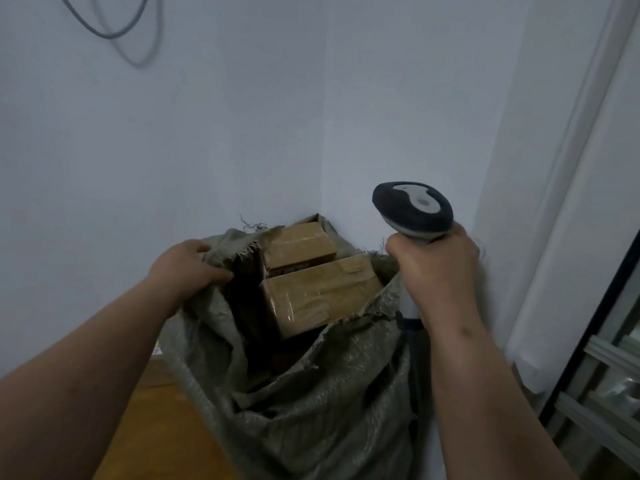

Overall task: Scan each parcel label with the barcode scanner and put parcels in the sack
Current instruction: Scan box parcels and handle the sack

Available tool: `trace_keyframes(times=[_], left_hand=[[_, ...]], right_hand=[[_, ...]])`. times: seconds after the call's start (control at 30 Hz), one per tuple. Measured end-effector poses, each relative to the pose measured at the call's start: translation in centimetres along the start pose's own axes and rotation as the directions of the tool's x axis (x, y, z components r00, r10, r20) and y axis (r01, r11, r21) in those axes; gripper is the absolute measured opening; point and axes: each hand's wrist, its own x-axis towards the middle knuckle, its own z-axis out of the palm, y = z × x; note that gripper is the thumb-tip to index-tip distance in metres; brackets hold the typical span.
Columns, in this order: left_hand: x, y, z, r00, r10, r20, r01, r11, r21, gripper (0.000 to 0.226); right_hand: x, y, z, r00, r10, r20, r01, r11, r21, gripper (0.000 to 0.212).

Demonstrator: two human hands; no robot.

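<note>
**Ann:** Sack (322,386) first, since it is the biggest thing here: grey-green woven cloth, mouth open and frayed, standing in the corner of the pale wall (173,140).

**Ben:** And what sits inside the sack?

**Ann:** Brown cardboard parcels sealed with clear tape. The larger parcel (318,294) lies nearest the sack's front rim, tilted, its top face showing. A smaller parcel (299,245) lies just behind it, touching it, toward the sack's back rim. A third box corner (313,217) pokes up behind that, against the wall.

**Ben:** Anything beside the sack?

**Ann:** At the sack's lower left there is a brown wooden surface (149,420). To the sack's right stands a white frame (568,202), with a dark-edged glass panel (609,358) further right. High above the sack, to the left, a grey cable (114,34) loops on the wall.

**Ben:** The hands?

**Ann:** The left hand (188,266) grips the sack's left rim, fingers curled over the cloth, pulling the mouth wide. The right hand (438,271) is wrapped round the handle of the barcode scanner (412,211), above the sack's right rim. The scanner's dark head with its grey top strip stands above the fist, and its pale handle end shows below the hand.
</note>
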Motion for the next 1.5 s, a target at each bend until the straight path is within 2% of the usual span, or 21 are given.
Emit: trace_keyframes(times=[0.13, 0.2, 0.23, 0.27, 0.3, 0.33, 0.37, 0.43, 0.5, 0.6, 0.7, 0.8, 0.87, 0.93, 1.03, 1.07, 1.13, 1.2, 1.3, 1.4, 1.5], left_hand=[[0.6, -2.3, -1.9, 0.991, 0.007, -0.134, -0.002, 0.999, 0.04, 0.069], [-0.5, -2.0, -2.0, 0.969, 0.098, -0.227, -0.038, 0.966, 0.255, 0.075], [-1.7, -1.3, -1.8, 0.945, 0.224, -0.238, -0.118, 0.914, 0.389, 0.077], [-3.1, -0.3, -1.4, 0.9, 0.393, -0.19, -0.258, 0.83, 0.495, 0.074], [-4.5, 0.6, -1.0, 0.838, 0.542, -0.069, -0.422, 0.723, 0.548, 0.067], [-5.8, 1.4, -0.5, 0.787, 0.609, 0.102, -0.558, 0.63, 0.54, 0.057], [-7.0, 1.9, 0.1, 0.761, 0.583, 0.286, -0.636, 0.582, 0.507, 0.049], [-8.9, 2.4, 0.8, 0.739, 0.342, 0.58, -0.656, 0.563, 0.503, 0.044], [-10.7, 2.5, 1.4, 0.692, 0.068, 0.719, -0.623, 0.559, 0.547, 0.059], [-12.4, 2.2, 1.7, 0.653, -0.103, 0.751, -0.585, 0.561, 0.586, 0.091], [-12.9, 1.6, 0.5, 0.755, -0.125, 0.644, -0.495, 0.536, 0.684, 0.113], [-12.7, 0.2, -1.1, 0.843, -0.046, 0.536, -0.434, 0.531, 0.728, 0.12], [-13.1, -0.3, -1.9, 0.842, 0.032, 0.539, -0.418, 0.669, 0.614, 0.108], [-13.2, -0.8, -2.5, 0.872, 0.189, 0.452, -0.374, 0.852, 0.365, 0.082], [-12.1, -2.8, -4.2, 0.942, 0.327, 0.07, -0.334, 0.935, 0.12, 0.067], [-11.8, -3.8, -5.0, 0.953, 0.302, -0.017, -0.301, 0.952, 0.06, 0.068], [-11.5, -6.0, -7.0, 0.984, 0.154, -0.086, -0.17, 0.961, -0.216, 0.066], [-11.6, -8.1, -9.2, 0.997, -0.003, -0.078, -0.038, 0.855, -0.518, 0.059], [-11.6, -12.5, -12.0, 0.995, -0.079, -0.068, 0.025, 0.816, -0.577, 0.053], [-11.7, -17.8, -14.2, 0.992, -0.125, -0.029, 0.088, 0.829, -0.553, 0.053], [-11.8, -22.9, -16.1, 0.979, -0.203, 0.018, 0.183, 0.835, -0.519, 0.05]], right_hand=[[-1.6, -1.1, 0.5, 0.99, -0.073, 0.125, 0.066, 0.996, 0.053, 0.028], [-1.9, -1.3, 0.8, 0.989, -0.056, 0.133, 0.048, 0.997, 0.061, 0.014], [-2.0, -1.4, 1.0, 0.99, -0.039, 0.133, 0.029, 0.997, 0.077, 0.008], [-2.1, -1.4, 1.1, 0.988, -0.03, 0.152, 0.015, 0.995, 0.103, 0.013], [-2.2, -1.7, 1.3, 0.981, -0.019, 0.191, -0.006, 0.991, 0.131, 0.019], [-2.5, -2.0, 1.6, 0.971, -0.01, 0.241, -0.029, 0.987, 0.158, 0.021], [-2.9, -2.3, 1.9, 0.955, 0.007, 0.298, -0.065, 0.981, 0.184, 0.018], [-4.0, -2.6, 2.6, 0.912, 0.078, 0.403, -0.194, 0.947, 0.255, 0.012], [-4.9, -2.4, 3.2, 0.869, 0.195, 0.455, -0.362, 0.877, 0.316, 0.01], [-5.9, -1.3, 3.6, 0.781, 0.35, 0.517, -0.552, 0.775, 0.309, 0.01], [-6.9, 0.3, 3.2, 0.725, 0.454, 0.519, -0.624, 0.751, 0.216, 0.012], [-7.7, 1.0, 2.5, 0.743, 0.509, 0.434, -0.629, 0.752, 0.195, 0.019], [-8.5, 0.4, 2.2, 0.777, 0.489, 0.398, -0.597, 0.772, 0.217, 0.014], [-9.4, -0.7, 2.1, 0.812, 0.426, 0.398, -0.543, 0.801, 0.251, 0.012], [-11.7, -2.7, 2.7, 0.842, 0.32, 0.435, -0.469, 0.832, 0.296, 0.008], [-12.6, -3.3, 3.2, 0.841, 0.299, 0.45, -0.459, 0.834, 0.305, 0.008], [-14.7, -4.3, 4.3, 0.833, 0.287, 0.473, -0.457, 0.839, 0.296, 0.011], [-17.0, -5.2, 5.8, 0.827, 0.288, 0.482, -0.458, 0.842, 0.283, 0.017], [-20.4, -6.8, 8.6, 0.816, 0.267, 0.513, -0.45, 0.85, 0.273, 0.022], [-23.9, -8.0, 11.8, 0.784, 0.235, 0.575, -0.452, 0.85, 0.269, 0.01], [-27.3, -8.2, 15.6, 0.747, 0.27, 0.607, -0.478, 0.853, 0.208, 0.009]])
